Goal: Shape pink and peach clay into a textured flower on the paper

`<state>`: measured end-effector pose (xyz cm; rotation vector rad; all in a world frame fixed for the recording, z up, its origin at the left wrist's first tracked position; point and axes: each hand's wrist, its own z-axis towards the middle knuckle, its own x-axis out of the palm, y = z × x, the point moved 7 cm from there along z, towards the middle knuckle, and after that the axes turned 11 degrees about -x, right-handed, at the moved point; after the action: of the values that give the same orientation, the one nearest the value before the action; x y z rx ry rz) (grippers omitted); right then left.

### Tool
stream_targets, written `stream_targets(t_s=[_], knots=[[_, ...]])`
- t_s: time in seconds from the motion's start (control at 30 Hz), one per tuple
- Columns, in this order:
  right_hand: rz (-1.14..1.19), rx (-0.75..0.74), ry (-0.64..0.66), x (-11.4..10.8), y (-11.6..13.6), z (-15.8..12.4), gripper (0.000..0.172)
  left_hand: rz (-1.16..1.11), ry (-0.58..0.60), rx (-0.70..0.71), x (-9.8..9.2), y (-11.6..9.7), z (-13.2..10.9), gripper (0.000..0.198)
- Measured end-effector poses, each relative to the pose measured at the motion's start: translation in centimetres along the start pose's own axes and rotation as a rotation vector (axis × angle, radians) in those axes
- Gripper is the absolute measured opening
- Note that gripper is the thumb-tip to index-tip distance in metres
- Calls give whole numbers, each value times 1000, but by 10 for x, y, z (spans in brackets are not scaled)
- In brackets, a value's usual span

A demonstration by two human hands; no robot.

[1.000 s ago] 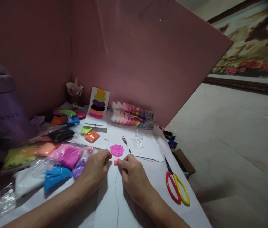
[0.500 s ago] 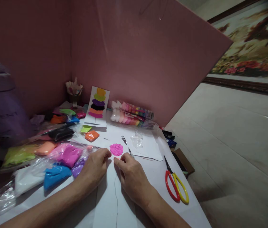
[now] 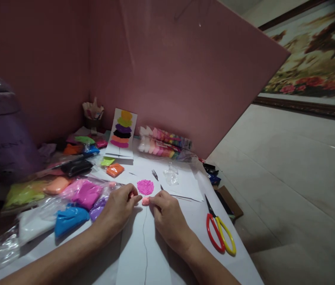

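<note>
A salmon-pink piece of clay lies on the white paper, just below a round magenta clay patch with a ridged surface. My right hand has thumb and fingertips closed at the right edge of the salmon-pink piece. To its left, my left hand is curled, and a bit of the same salmon-pink clay shows between its fingers. From the small piece a wavy drawn line runs down the paper toward me. A fork lies beyond my right hand.
Bagged clay, such as a blue lump, covers the left side. Scissors lie at the right edge. A card with coloured clay bands leans at the back beside packed clay. A purple container stands far left.
The salmon-pink clay on the paper shows more fully now, with my right hand shifted slightly right of it. My left fingers have curled, showing clay between them.
</note>
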<state>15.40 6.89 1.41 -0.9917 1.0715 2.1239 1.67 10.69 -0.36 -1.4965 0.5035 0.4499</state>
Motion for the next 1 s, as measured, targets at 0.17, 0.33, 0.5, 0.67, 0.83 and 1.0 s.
stream_targets(t_s=[0.17,0.33,0.5,0.67,0.83,1.0], knots=[[-101,-54,17,0,9,-2,31,3,-55,-24,-4,1,0,17],[-259,-100,62,2,21,-5,28,-41,-51,-20,-4,2,1,13],[-384,-112,158,9,20,-6,27,-76,-13,15,-1,2,1,10],[-427,-116,197,14,19,-7,27,-66,6,40,0,2,1,12],[-397,-100,213,15,17,-7,27,-60,12,35,0,2,-1,12],[-371,-81,199,15,14,-6,25,-77,11,42,0,3,0,11]])
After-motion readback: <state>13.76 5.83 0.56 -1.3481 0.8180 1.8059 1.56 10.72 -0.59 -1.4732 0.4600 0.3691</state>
